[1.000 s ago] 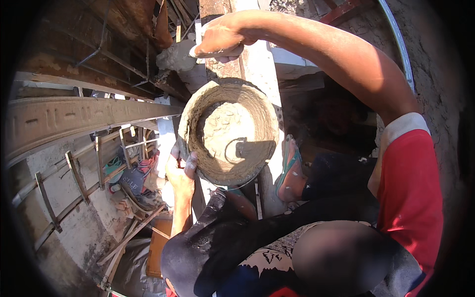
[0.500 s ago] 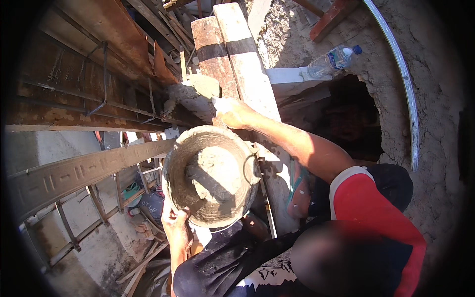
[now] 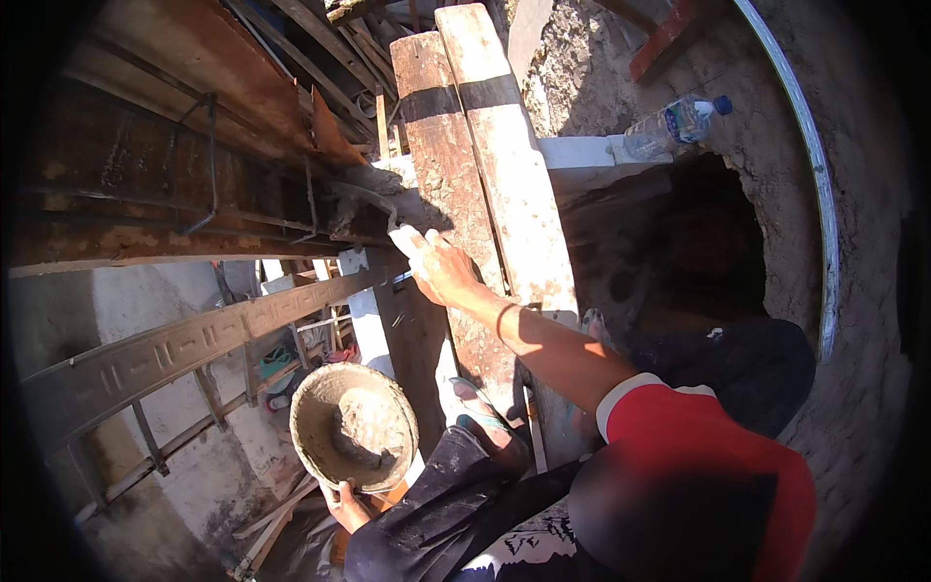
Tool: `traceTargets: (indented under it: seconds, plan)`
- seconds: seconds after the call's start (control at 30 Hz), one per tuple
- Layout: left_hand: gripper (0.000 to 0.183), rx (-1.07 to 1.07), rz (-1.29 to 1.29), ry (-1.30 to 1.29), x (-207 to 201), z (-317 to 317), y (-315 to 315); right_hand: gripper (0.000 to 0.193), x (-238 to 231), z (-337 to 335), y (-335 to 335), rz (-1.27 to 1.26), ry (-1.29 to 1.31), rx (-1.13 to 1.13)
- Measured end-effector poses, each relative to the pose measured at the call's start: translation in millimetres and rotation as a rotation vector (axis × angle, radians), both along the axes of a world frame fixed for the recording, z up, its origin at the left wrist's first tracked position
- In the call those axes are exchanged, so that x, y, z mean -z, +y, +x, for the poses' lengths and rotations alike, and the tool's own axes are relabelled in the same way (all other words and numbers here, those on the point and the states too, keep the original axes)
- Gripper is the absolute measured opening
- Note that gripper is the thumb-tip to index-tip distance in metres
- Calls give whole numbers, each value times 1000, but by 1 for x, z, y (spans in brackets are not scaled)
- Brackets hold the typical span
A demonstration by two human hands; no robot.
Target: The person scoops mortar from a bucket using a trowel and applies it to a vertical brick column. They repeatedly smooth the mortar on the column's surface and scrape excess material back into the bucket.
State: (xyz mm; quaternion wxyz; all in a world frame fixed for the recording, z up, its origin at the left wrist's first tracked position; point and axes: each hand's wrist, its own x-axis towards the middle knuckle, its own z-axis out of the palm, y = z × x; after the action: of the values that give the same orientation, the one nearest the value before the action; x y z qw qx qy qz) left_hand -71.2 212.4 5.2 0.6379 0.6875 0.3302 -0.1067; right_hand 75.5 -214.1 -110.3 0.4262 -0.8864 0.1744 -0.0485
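My left hand grips the near rim of a mortar-crusted bucket, thumb over the edge. Wet grey mortar lies in its bottom. Beyond it, my right hand is closed around the pale handle of a trowel. The trowel reaches left over the gap between the wooden planks and the rusty formwork board. Its blade is in shadow near the mortar there and hard to make out.
Steel rebar runs along the formwork. A long ribbed beam crosses the left, above a lower level. To the right are a dark opening, a plastic bottle and a curved-looking metal bar. My sandalled foot rests by the planks.
The bucket has gone down and toward me with my left hand. My right hand has moved slightly left and nearer, and the pale mortar seen at the trowel earlier no longer shows on it.
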Motion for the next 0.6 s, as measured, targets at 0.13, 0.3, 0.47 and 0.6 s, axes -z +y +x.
traceTargets:
  seconds: [0.13,0.3,0.47,0.6]
  plan:
    - [57,-161,-14,137,63,-39,79,69,-16,-1,44,221,130,220]
    - [56,-88,5,257,91,-49,70,71,36,21,89,240,278,571]
    - [56,-77,26,271,87,-56,70,46,5,42,68,641,192,413]
    - [55,-35,-3,278,95,-52,59,45,26,15,-12,207,-59,-71]
